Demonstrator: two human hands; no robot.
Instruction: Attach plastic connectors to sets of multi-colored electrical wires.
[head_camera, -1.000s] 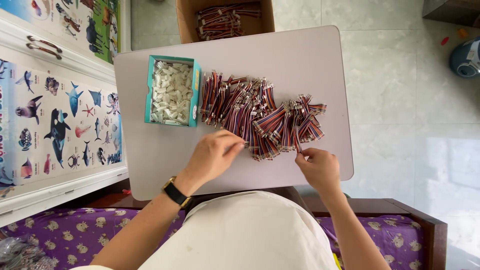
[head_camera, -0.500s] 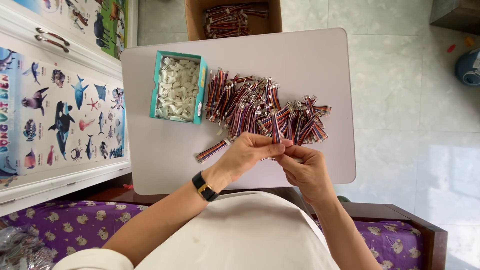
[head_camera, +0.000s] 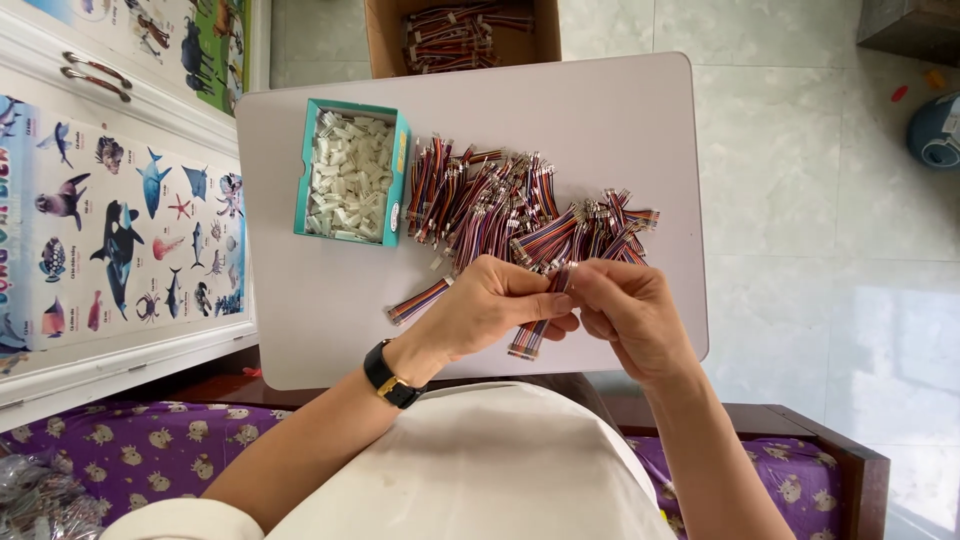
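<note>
Multicoloured ribbon wire, a short flat cable piece (head_camera: 540, 312), is held between both hands just above the near edge of the white table (head_camera: 620, 110). Its upper end is pinched at the fingertips where the two hands meet, and its lower end hangs out below the left hand's fingers, tilted down toward the person. The left hand (head_camera: 488, 308) is closed around the cable, thumb and fingers curled over it; a black wristwatch (head_camera: 388, 374) is worn on that wrist. The right hand (head_camera: 628, 315) is also closed, its fingertips pressed on the cable's upper end against those of the left hand. Whether a connector is held there as well cannot be told, since the fingers cover that spot.

Just beside the left hand, a single loose cable piece (head_camera: 418, 300) is seen lying flat on the table. Beyond the hands, a heap of like cable pieces (head_camera: 500, 205) is spread across the middle of the table. To the left of the heap, touching it, a teal box (head_camera: 308, 165) filled with small white connectors (head_camera: 348, 175) is placed. Past the far edge of the table, a cardboard box (head_camera: 385, 40) holding more cable bundles is set on the pale tiled floor (head_camera: 800, 200). At the left, a white cabinet (head_camera: 130, 100) covered with sea-animal pictures is seen.
</note>
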